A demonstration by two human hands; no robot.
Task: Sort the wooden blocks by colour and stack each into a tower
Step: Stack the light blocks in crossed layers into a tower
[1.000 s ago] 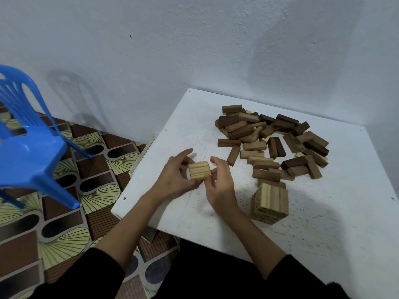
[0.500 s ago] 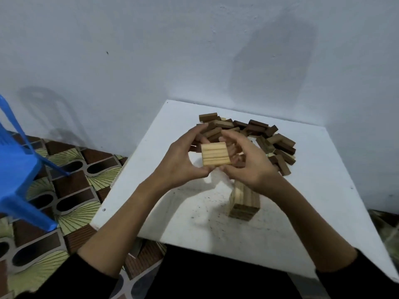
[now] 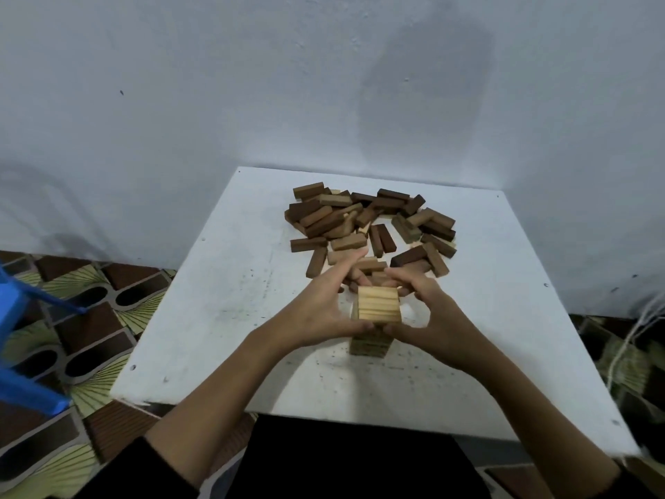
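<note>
Right, from the head camera: left hand [image 3: 325, 311] and right hand [image 3: 428, 315] both curl fingers around a layer of pale blocks [image 3: 379, 305], held at the top of the pale tower [image 3: 370, 343] on the white table [image 3: 223, 289]. Beyond lies the loose pile of mixed blocks [image 3: 370, 225].

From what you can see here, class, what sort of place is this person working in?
Probably a plain room in a home, not a workshop: a small white table pushed into the corner of bare painted walls, a patterned tiled floor, and a blue plastic chair beside it.
</note>
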